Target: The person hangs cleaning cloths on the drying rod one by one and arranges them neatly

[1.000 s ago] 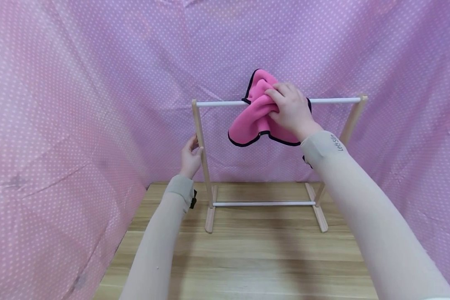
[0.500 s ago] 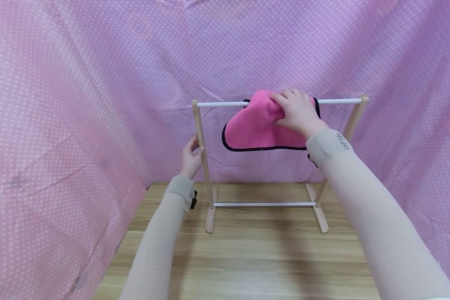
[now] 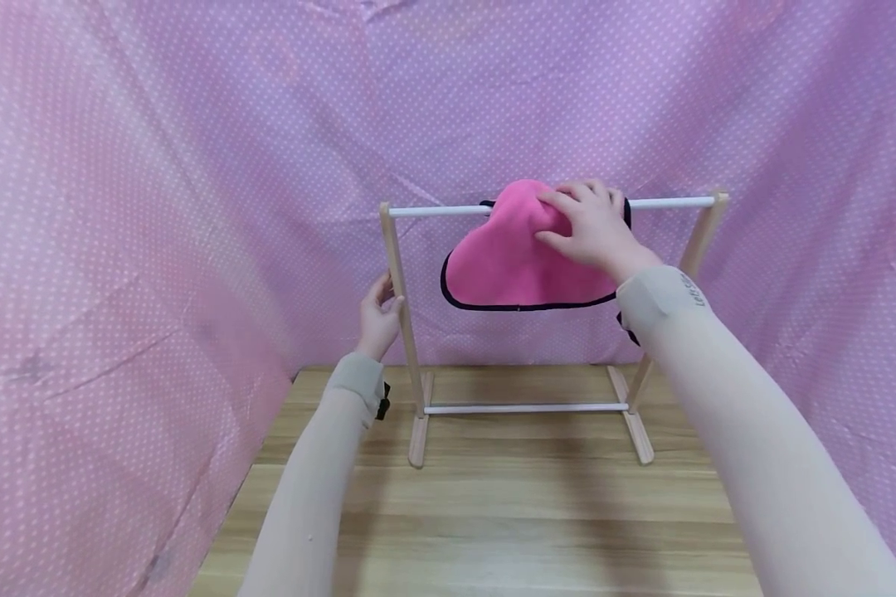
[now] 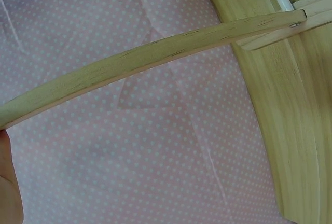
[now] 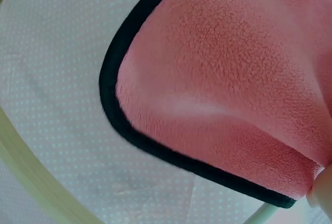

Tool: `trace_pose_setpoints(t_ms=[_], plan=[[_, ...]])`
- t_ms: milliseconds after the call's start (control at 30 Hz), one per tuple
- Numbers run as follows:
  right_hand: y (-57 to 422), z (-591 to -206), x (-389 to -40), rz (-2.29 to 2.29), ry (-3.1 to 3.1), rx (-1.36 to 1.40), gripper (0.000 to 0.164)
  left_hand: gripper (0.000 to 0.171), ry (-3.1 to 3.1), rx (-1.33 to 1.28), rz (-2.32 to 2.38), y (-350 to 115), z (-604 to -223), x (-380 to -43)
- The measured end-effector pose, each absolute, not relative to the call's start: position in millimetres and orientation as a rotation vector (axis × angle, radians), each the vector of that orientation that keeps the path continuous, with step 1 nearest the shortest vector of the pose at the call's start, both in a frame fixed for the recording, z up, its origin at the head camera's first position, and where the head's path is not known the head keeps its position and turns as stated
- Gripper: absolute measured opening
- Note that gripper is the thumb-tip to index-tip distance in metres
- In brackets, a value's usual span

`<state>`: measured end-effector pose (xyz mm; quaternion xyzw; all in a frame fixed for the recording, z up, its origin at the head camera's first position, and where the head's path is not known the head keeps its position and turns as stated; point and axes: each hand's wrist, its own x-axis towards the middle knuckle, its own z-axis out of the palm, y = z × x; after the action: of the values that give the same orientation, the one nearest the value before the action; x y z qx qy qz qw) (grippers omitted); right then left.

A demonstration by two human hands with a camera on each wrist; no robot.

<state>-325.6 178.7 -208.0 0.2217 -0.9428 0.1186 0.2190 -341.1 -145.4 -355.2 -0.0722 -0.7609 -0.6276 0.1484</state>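
A pink fleece cloth with black edging (image 3: pixel 493 257) hangs over the white top bar of a small wooden rack (image 3: pixel 672 202). In the head view my right hand (image 3: pixel 593 225) rests on the cloth at the bar, fingers spread and the thumb apart from them on the front. The right wrist view shows the cloth (image 5: pixel 218 79) close up, creases running toward a fingertip (image 5: pixel 322 190) at the lower right. My left hand (image 3: pixel 379 319) holds the rack's left post (image 3: pixel 405 319), thumb on the near side and fingers behind. In the left wrist view the post (image 4: pixel 145 55) crosses the picture.
The rack's feet (image 3: pixel 418 439) stand on a wood-grain tabletop (image 3: pixel 508 514), with a white lower bar (image 3: pixel 526 409) between the posts. A pink dotted curtain (image 3: pixel 194 207) hangs behind and at both sides.
The bunched cloth has unfolded, its raised corner has come down and its front hangs flatter and lower. My right hand has shifted slightly right, its fingers more spread. The left hand stays at the post.
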Motion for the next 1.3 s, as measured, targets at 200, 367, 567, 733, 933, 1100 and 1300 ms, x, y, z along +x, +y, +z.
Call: trace_pose_setpoints(t_ms=[200, 367, 567, 733, 933, 1100, 1300], plan=[[178.8, -208.9, -324.6, 0.328, -2.608, 0.580, 0.049, 0.055, -2.209, -0.193, -1.796, -146.4, -355.0, -339.8], [176.9, -209.6, -325.6, 0.323, -2.604, 0.561, 0.049, 0.055, -2.265, -0.188, -1.767, -147.7, -345.4, -333.3], [177.7, -207.4, -326.1, 0.334, -2.611, 0.546, 0.050, 0.051, -2.177, -0.194, -1.680, -129.8, -314.6, -313.1], [179.1, -206.5, -325.2, 0.349, -2.618, 0.547, 0.050, 0.043, -2.154, -0.298, -1.590, -108.1, -289.0, -306.9], [177.4, -207.3, -324.1, 0.376, -2.625, 0.549, 0.049, 0.042, -2.424, -0.409, -1.713, -87.9, -260.3, -310.8], [176.0, -207.6, -323.8, 0.403, -2.623, 0.548, 0.048, 0.043, -2.532, -0.412, -1.805, -75.7, -242.1, -317.5], [181.4, -208.6, -323.8, 0.472, -2.578, 0.506, 0.048, 0.036, -2.295, -0.317, -2.073, -58.3, -231.8, -318.8]])
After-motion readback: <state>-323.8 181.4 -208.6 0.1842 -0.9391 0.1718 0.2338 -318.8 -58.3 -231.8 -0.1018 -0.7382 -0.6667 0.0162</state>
